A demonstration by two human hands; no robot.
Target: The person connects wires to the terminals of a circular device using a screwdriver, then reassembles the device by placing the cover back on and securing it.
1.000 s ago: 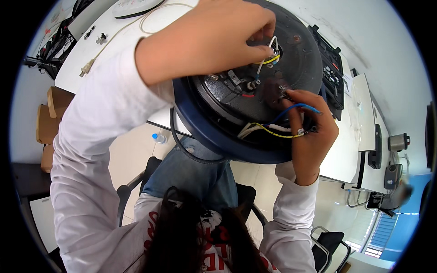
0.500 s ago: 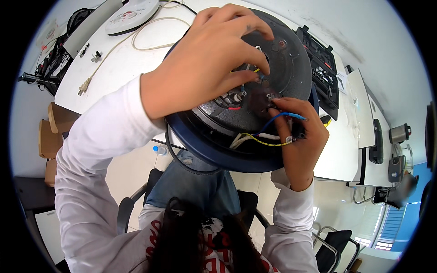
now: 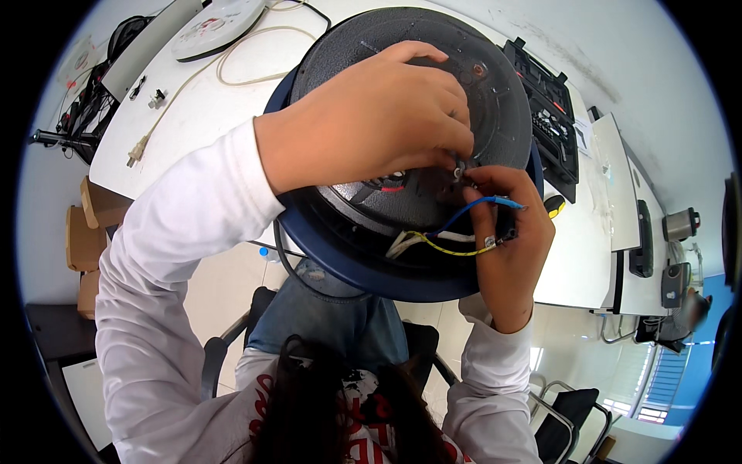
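Observation:
A round black metal plate (image 3: pixel 332 66), speckled and stained, lies in a dark blue round housing (image 3: pixel 363 271) at the table's front edge. My left hand (image 3: pixel 379 116) reaches over the plate, its fingertips pinched at a small metal terminal (image 3: pixel 458 172). What those fingertips hold is too small to name. From the right, my right hand (image 3: pixel 514 240) is closed, thumb and forefinger close to the same terminal. A blue wire (image 3: pixel 456 216) with a sleeved end and a yellow-green wire (image 3: pixel 448 249) run into its grip. Pale wires (image 3: pixel 402 243) emerge beside them at the housing's rim.
An open black toolbox (image 3: pixel 553 127) with sockets stands right of the housing. A yellow-and-black tool (image 3: pixel 553 205) lies near it. At the back left are a white appliance part (image 3: pixel 220 27) and a cord with a plug (image 3: pixel 135 151). Cardboard boxes (image 3: pixel 85 240) are on the left.
My left hand has moved down and right, its spread fingers coming together at the terminal beside my right hand. The right hand has barely moved.

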